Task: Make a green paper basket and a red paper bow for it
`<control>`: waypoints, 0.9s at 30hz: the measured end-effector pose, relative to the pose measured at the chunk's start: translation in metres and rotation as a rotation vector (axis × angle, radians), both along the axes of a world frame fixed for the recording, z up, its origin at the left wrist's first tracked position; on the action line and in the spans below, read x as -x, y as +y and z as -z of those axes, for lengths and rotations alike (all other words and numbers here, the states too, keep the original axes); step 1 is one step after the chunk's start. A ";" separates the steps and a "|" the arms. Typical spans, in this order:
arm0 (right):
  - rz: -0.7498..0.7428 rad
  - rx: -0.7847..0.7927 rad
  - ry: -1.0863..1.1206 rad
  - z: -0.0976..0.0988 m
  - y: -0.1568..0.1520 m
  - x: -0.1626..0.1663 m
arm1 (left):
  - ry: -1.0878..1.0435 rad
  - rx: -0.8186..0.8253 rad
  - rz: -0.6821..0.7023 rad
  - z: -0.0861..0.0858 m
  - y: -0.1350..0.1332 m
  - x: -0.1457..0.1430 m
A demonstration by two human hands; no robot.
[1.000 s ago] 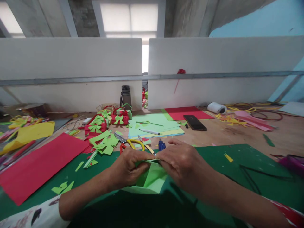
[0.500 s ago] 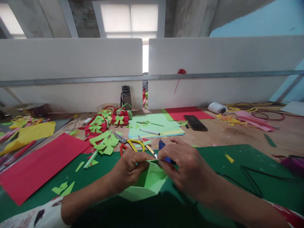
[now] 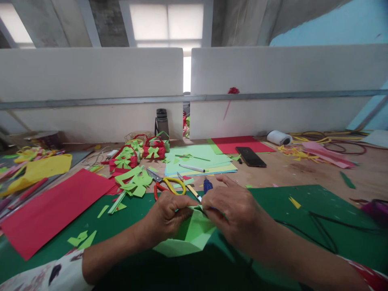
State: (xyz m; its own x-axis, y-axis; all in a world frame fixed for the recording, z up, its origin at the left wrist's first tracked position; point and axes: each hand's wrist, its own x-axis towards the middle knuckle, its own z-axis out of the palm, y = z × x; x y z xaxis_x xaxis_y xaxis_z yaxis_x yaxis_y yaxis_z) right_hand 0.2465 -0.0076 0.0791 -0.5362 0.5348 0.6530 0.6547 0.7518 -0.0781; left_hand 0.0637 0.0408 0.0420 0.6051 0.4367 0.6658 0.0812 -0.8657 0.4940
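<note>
A light-green folded paper box [image 3: 190, 238], open on the side toward me, is held above the green cutting mat [image 3: 279, 202]. My left hand [image 3: 166, 218] pinches its upper left edge. At the upper right edge, the fingers of my right hand [image 3: 236, 210] are closed on the paper, with the fingertips of both hands close together. Just beyond my right hand lies a blue glue gun [image 3: 207, 185], partly hidden by it. Scissors with yellow and red handles [image 3: 172, 186] and a craft knife [image 3: 190, 189] rest beyond my left hand.
Small red paper baskets with green bows [image 3: 124, 158] stand at the back left beside a dark bottle [image 3: 161, 123]. Red paper [image 3: 57, 210] lies on the left. Pale green sheets [image 3: 200, 157] carry a pen [image 3: 192, 168]. A phone [image 3: 250, 156] and a black cable [image 3: 321, 230] are at right.
Both hands keep their grip on the green paper box and have barely moved. The view has shifted very slightly, so the table things appear a little to the right.
</note>
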 end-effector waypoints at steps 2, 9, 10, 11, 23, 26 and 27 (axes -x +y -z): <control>0.002 0.013 -0.008 0.001 0.000 0.000 | -0.008 -0.027 -0.011 0.001 0.000 0.000; -0.027 0.110 -0.040 -0.006 -0.001 -0.005 | 0.000 -0.024 -0.005 0.000 0.002 0.000; -0.031 0.135 -0.052 -0.007 -0.001 -0.006 | 0.004 -0.019 0.000 0.000 0.002 0.000; -0.035 0.154 -0.059 -0.009 -0.001 -0.007 | 0.011 -0.012 0.003 0.001 0.003 0.001; -0.003 0.175 0.031 -0.002 0.004 -0.004 | 0.007 -0.036 0.072 0.003 0.005 0.000; 0.022 0.147 0.038 0.000 0.005 -0.003 | 0.053 0.000 0.093 0.003 0.004 0.001; 0.021 0.130 0.029 0.001 0.005 -0.003 | 0.065 0.014 0.092 0.002 0.004 0.002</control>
